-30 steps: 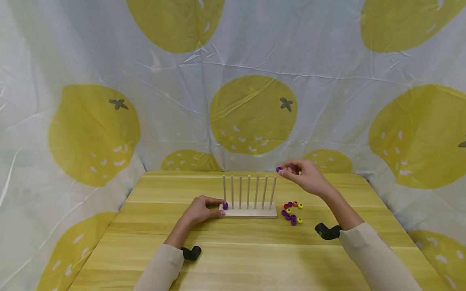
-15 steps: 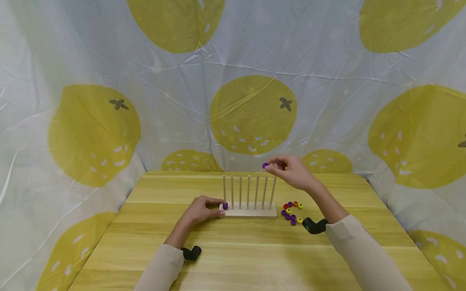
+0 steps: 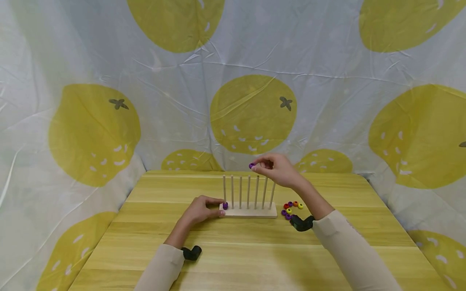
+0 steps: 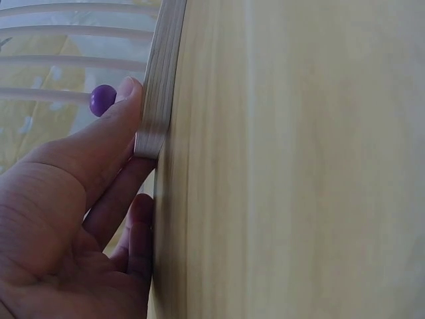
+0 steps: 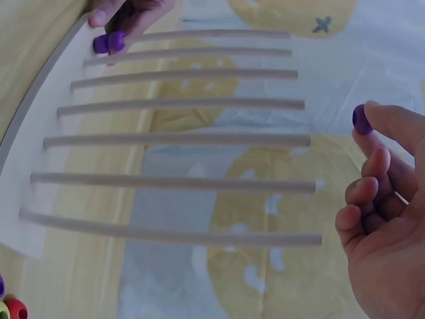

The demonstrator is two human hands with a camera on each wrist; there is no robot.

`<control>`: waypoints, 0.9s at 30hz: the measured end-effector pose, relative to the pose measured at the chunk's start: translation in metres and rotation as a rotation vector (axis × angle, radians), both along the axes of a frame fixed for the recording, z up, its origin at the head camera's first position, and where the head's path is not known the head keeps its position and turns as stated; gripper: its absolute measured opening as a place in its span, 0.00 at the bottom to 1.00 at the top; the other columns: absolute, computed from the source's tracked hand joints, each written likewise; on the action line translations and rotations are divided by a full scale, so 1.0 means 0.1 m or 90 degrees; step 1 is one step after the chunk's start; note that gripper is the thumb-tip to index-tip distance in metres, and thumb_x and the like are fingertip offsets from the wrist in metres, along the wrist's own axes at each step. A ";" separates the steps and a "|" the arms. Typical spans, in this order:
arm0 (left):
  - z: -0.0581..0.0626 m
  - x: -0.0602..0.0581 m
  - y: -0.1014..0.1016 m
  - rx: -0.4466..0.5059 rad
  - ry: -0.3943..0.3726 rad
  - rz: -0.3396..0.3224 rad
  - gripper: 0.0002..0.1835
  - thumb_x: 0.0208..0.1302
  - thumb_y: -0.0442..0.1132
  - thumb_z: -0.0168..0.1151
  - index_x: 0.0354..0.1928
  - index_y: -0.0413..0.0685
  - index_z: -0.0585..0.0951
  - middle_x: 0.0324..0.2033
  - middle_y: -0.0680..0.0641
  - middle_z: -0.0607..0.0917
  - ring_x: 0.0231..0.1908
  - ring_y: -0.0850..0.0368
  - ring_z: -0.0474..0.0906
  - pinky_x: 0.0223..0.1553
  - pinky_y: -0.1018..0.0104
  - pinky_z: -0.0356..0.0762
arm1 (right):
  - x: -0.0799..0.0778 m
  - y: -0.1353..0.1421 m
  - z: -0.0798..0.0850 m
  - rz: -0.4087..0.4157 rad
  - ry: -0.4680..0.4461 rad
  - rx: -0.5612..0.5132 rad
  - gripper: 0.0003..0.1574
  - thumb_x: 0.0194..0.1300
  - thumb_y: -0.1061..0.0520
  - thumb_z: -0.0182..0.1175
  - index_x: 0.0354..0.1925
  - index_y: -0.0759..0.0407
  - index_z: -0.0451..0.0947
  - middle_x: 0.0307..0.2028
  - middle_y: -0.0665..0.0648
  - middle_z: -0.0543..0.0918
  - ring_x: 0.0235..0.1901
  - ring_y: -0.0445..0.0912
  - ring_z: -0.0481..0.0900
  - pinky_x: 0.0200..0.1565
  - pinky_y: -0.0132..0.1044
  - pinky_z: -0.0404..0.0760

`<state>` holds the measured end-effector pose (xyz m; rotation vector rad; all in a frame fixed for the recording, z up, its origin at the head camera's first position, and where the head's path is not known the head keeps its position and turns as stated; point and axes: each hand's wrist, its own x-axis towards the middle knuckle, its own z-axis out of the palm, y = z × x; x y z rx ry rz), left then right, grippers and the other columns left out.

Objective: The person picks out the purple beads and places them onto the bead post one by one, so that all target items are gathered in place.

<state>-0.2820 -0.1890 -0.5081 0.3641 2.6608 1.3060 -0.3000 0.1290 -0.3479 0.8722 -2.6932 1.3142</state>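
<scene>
A pale wooden pegboard (image 3: 251, 212) with several upright pegs (image 5: 199, 141) stands on the table. Two purple beads (image 5: 109, 42) are stacked at the foot of its leftmost peg. My left hand (image 3: 199, 209) grips the board's left end between thumb and fingers; in the left wrist view the thumb (image 4: 123, 113) lies on the base beside a bead. Above the peg tops, near the middle of the row, my right hand (image 3: 278, 169) pinches another purple bead (image 5: 362, 119) between thumb and forefinger. The other fingers of that hand are curled in.
To the right of the board lie loose beads (image 3: 290, 204) in red, purple, orange and yellow, some hidden behind the black wrist device (image 3: 302, 223). A lemon-print cloth (image 3: 255, 117) hangs behind the wooden table (image 3: 233, 258).
My right hand has moved left with the purple bead, from beyond the rightmost peg to above the middle pegs. The left hand and the board have stayed put.
</scene>
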 end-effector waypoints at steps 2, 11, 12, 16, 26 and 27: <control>0.00 0.00 0.00 -0.001 0.001 0.001 0.23 0.57 0.52 0.79 0.56 0.64 0.88 0.56 0.49 0.88 0.63 0.45 0.80 0.65 0.45 0.77 | -0.01 -0.06 0.01 0.003 0.005 0.007 0.15 0.73 0.45 0.65 0.50 0.51 0.87 0.28 0.53 0.77 0.24 0.46 0.68 0.29 0.36 0.69; 0.01 0.00 -0.01 0.001 0.004 -0.003 0.22 0.57 0.53 0.79 0.55 0.64 0.89 0.55 0.49 0.89 0.62 0.45 0.81 0.64 0.44 0.77 | -0.09 -0.33 -0.06 0.053 0.021 0.013 0.13 0.72 0.47 0.66 0.47 0.52 0.89 0.23 0.52 0.75 0.20 0.43 0.63 0.27 0.34 0.66; 0.01 0.00 -0.01 -0.001 0.004 -0.003 0.22 0.57 0.53 0.78 0.55 0.64 0.89 0.55 0.49 0.89 0.62 0.45 0.81 0.64 0.44 0.77 | -0.09 -0.36 -0.07 0.055 0.023 0.015 0.13 0.72 0.47 0.66 0.47 0.52 0.89 0.22 0.51 0.75 0.20 0.42 0.63 0.27 0.34 0.66; 0.01 -0.01 -0.01 -0.002 0.005 -0.008 0.22 0.58 0.54 0.78 0.56 0.65 0.88 0.55 0.50 0.88 0.63 0.45 0.80 0.65 0.43 0.76 | -0.10 -0.47 -0.09 0.056 0.026 0.020 0.14 0.73 0.47 0.65 0.48 0.51 0.90 0.21 0.50 0.74 0.19 0.42 0.62 0.28 0.34 0.66; -0.01 -0.01 -0.01 0.004 0.002 -0.013 0.22 0.60 0.53 0.76 0.57 0.65 0.88 0.55 0.51 0.89 0.63 0.44 0.80 0.65 0.42 0.76 | -0.09 -0.69 -0.09 0.066 0.008 0.015 0.14 0.73 0.49 0.65 0.49 0.53 0.90 0.21 0.50 0.74 0.19 0.41 0.63 0.27 0.33 0.64; -0.01 -0.01 -0.01 0.003 0.003 -0.013 0.21 0.60 0.53 0.77 0.56 0.65 0.88 0.55 0.51 0.89 0.63 0.44 0.80 0.65 0.42 0.76 | -0.09 -0.70 -0.10 0.067 0.003 0.013 0.14 0.73 0.49 0.65 0.49 0.53 0.90 0.21 0.50 0.74 0.19 0.41 0.63 0.26 0.32 0.64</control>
